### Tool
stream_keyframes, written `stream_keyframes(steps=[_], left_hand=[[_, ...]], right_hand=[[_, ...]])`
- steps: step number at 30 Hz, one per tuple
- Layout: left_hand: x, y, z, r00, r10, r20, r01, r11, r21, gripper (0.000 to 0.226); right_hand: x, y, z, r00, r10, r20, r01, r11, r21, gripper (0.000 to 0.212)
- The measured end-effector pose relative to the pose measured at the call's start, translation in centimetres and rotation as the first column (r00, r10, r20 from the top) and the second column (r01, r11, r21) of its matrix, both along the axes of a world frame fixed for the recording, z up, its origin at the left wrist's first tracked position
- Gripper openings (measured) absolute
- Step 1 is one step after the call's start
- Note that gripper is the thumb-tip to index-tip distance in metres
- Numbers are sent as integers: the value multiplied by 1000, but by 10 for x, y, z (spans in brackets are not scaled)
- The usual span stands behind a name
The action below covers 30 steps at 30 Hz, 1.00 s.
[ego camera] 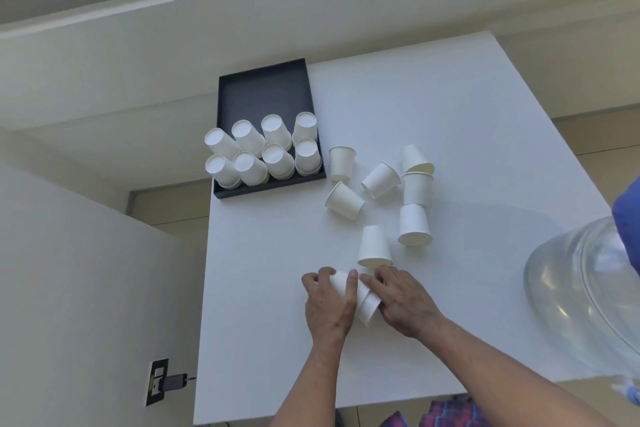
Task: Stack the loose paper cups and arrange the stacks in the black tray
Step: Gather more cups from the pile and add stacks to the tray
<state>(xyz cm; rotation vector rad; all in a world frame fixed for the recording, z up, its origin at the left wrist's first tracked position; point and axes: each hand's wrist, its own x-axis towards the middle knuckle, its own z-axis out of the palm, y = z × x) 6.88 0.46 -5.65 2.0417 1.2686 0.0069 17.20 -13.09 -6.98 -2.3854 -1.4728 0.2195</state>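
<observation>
On the white tabletop the black tray already holds eight inverted stacks along its near half. Seven loose cups lie scattered to its right, well apart from the hands. The step in hand looks like nesting: the left hand has its grip clamped round a small tilted stack, while the right hand holds its lower end with curled fingers. Next probably comes seating the cups fully, then reaching for the nearest cup.
</observation>
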Motion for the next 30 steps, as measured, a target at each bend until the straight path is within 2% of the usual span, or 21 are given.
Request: stream_keyframes(steps=[5,8,12,14,16,19,21,23,24,27,30], left_hand=[[10,8,2,984,167,66,-158,979,-128,35],[14,18,5,934,331,132,-298,929,-218,32],[16,40,9,855,491,169,-435,855,-283,30],[15,53,9,826,530,190,-474,837,-275,27],[12,64,11,794,573,203,-509,809,-294,26],[5,79,16,673,710,207,-595,687,-417,42],[1,86,19,576,796,185,-623,574,-531,35],[-3,91,24,550,821,153,-596,514,-616,18],[-5,93,26,569,809,145,-546,504,-669,20],[-10,97,34,695,692,194,-243,480,-843,45],[-8,94,40,805,535,256,-13,447,-894,51]], right_hand=[[1,16,4,999,33,12,-33,999,-6,44],[4,23,5,1000,23,-4,-23,1000,-2,46],[8,32,6,996,35,-87,-42,996,-78,63],[8,33,5,990,44,-131,-53,996,-68,64],[10,31,6,970,42,-239,-54,998,-41,62],[12,29,15,912,-74,-404,95,995,32,59],[12,33,22,868,-153,-473,221,971,92,59],[11,40,30,853,-154,-498,245,962,123,60],[9,44,35,858,-140,-494,236,962,137,61],[5,56,46,898,-127,-422,241,943,231,56],[4,64,52,950,-120,-288,195,949,249,54]])
